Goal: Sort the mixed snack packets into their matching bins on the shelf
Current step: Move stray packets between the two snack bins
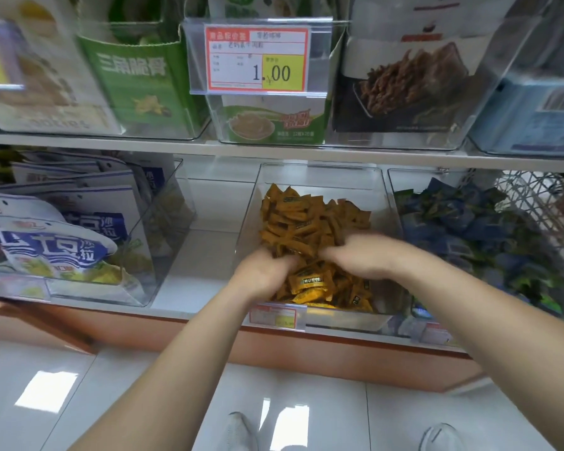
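A clear plastic bin [319, 172] on the lower shelf holds a heap of small orange snack packets [303, 219]. Both of my hands are down in this bin among the packets. My left hand [261, 271] has its fingers dug into the pile near the front, and they are hidden. My right hand [362, 255] lies over the packets to the right, blurred by motion, fingers pointing left. Whether either hand grips packets is not visible. To the right, another clear bin [401, 180] holds dark blue and green packets [469, 219].
Left on the lower shelf, a clear bin [163, 203] holds large blue-and-white bags [52, 245]. The upper shelf carries green cartons [137, 76], a price tag [258, 58] and a dark-pictured box [407, 83]. A wire basket [541, 203] stands far right. White floor tiles and my shoes lie below.
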